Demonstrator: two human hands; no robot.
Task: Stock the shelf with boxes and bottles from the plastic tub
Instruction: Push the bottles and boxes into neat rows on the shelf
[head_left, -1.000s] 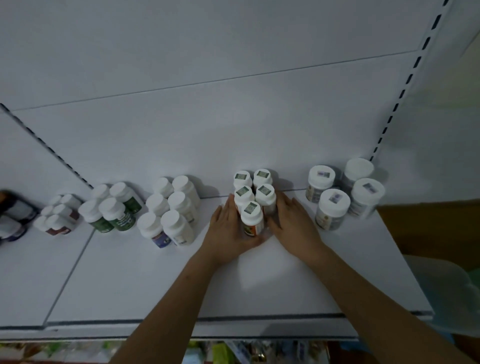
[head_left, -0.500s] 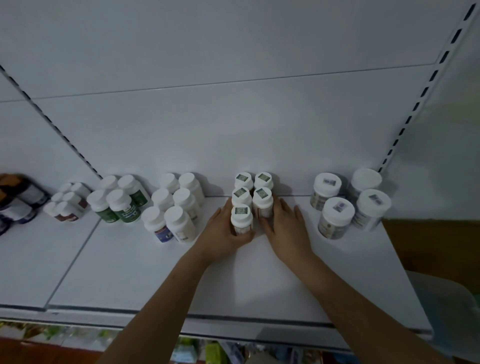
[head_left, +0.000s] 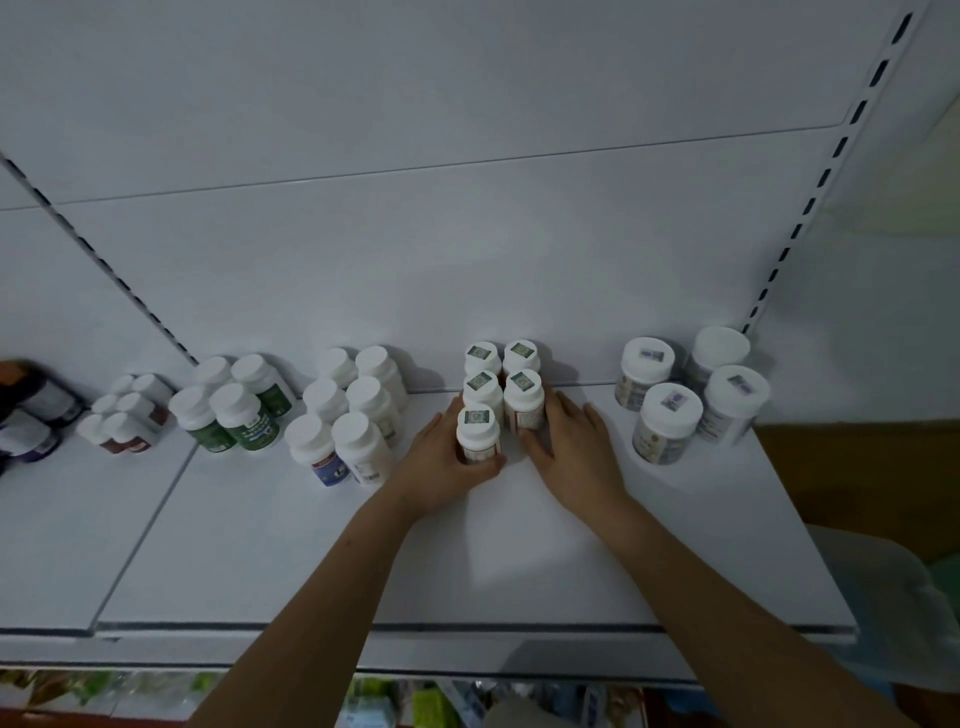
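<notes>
the wide white metal shelf (head_left: 519, 561) holds several clusters of upright bottles pushed back against its pale rear panel. at the far right edge, low and partly cut off, sits what looks like the translucent plastic tub (head_left: 883, 597); its contents cannot be made out. four squat white jars with wide lids (head_left: 691, 395) stand to the right, six taller plain white-capped bottles (head_left: 353, 410) to the left, then green-labelled white-capped bottles (head_left: 234, 405) further left. in the middle is the group being stocked: five small white bottles with square stickers on their caps (head_left: 501, 389), two rows of two at the back and a single bottle (head_left: 478, 434) in front on the left.

judging the risk: these bottles are narrow and tall and packed touching, so a sideways push from either palm could topple the front one or knock the back pairs out of line. the front-right slot is unfilled, leaving the right column's front bottle (head_left: 523, 399) little support if nudged forward.

the left hand (head_left: 441, 462) lies low on the shelf, fingers curled round the base of the front bottle with the thumb across its near side, a loose closed hold on it. the right hand (head_left: 576, 452) rests flat, palm down, fingers extended beside and touching the right column's front bottle; it grips nothing. both forearms reach in from below, converging on the group.
</notes>
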